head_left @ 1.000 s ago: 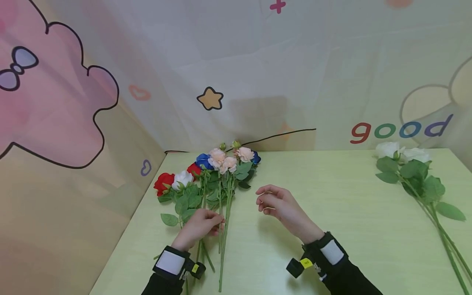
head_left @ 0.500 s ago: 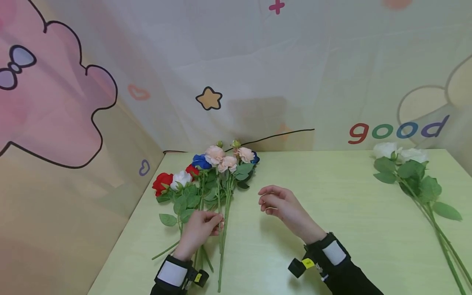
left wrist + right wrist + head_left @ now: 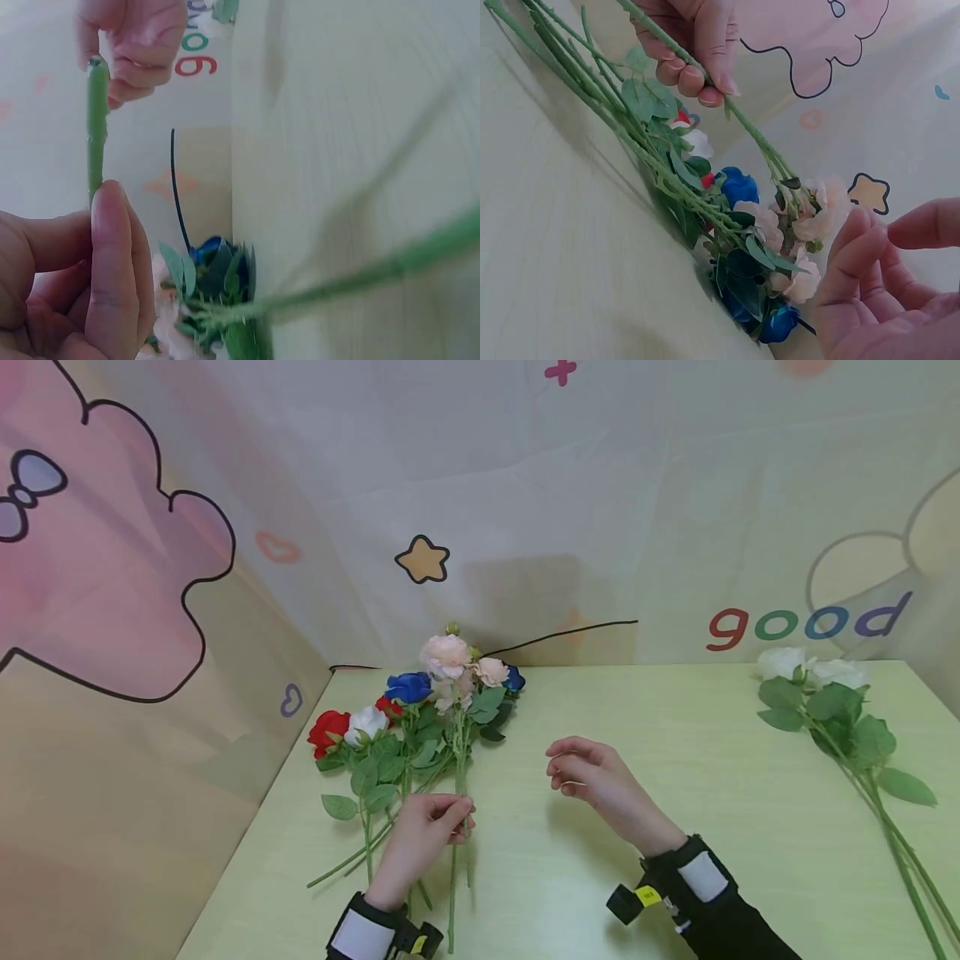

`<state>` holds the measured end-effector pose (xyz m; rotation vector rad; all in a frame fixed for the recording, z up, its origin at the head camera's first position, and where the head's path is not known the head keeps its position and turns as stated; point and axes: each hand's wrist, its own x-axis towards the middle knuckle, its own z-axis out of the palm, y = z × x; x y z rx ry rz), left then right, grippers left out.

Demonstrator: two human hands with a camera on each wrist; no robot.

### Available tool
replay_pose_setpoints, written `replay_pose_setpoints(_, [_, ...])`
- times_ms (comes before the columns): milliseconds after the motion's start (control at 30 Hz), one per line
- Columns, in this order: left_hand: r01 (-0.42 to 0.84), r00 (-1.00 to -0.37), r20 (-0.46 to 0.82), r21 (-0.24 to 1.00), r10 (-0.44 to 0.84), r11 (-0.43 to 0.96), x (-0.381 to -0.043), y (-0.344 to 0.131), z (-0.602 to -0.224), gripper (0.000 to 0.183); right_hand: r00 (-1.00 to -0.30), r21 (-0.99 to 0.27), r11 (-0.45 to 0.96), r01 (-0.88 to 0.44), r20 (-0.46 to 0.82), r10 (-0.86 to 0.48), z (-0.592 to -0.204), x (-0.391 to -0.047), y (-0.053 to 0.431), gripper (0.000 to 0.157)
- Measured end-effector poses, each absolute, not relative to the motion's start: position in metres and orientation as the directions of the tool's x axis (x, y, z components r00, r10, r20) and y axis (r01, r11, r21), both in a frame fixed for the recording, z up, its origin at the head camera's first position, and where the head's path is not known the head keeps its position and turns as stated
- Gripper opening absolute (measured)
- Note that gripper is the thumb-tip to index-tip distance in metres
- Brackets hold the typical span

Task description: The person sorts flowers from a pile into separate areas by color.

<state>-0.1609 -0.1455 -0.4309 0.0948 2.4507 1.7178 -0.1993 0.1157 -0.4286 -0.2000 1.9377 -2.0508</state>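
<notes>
My left hand (image 3: pixel 427 837) pinches the stem of a pink flower (image 3: pixel 446 655) between thumb and fingers. In the left wrist view the cut end of the green stem (image 3: pixel 97 127) sticks out past the fingertips. The held bloom hangs above the pile in the right wrist view. Under and beside it lie another pink flower (image 3: pixel 491 672), a blue rose (image 3: pixel 408 687), a red rose (image 3: pixel 328 732) and a white rose (image 3: pixel 367 724), their leafy stems crossing. My right hand (image 3: pixel 600 783) hovers over the table to the right, fingers loosely bent, holding nothing.
White roses (image 3: pixel 840 675) with long stems lie at the right side of the pale table (image 3: pixel 675 735). A printed cloth backdrop (image 3: pixel 525 485) stands along the table's back edge and left side.
My left hand has moved a little right, lifting the pinched pink flower, whose bloom now stands higher than the others. My right hand has drifted slightly to the right.
</notes>
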Motion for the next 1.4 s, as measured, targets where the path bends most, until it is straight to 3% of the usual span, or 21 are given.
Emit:
replay_pose_setpoints(400, [0.001, -0.959, -0.075, 0.964, 0.274, 0.266, -0.154, -0.087, -0.434, 0.026, -0.958, -0.992, 0.034, 0.118, -0.123, -0.261, -0.431, -0.194, 0.149, 0.032])
replay_pose_setpoints(900, [0.147, -0.929, 0.072, 0.972, 0.364, 0.184, -0.155, -0.007, -0.439, 0.021, -0.977, -0.992, 0.094, 0.080, -0.097, -0.191, -0.431, -0.191, 0.190, 0.043])
replay_pose_setpoints(1167, [0.187, -0.927, 0.114, 0.966, 0.357, 0.176, -0.164, 0.017, -0.439, 0.016, -0.972, -0.993, -0.057, 0.106, -0.092, -0.214, -0.426, -0.191, 0.197, 0.030])
replay_pose_setpoints(1400, [0.189, -0.932, 0.099, 0.954, 0.348, 0.234, -0.168, 0.022, -0.447, 0.016, -0.969, -0.997, -0.042, 0.062, -0.051, -0.240, -0.427, -0.191, 0.199, 0.023])
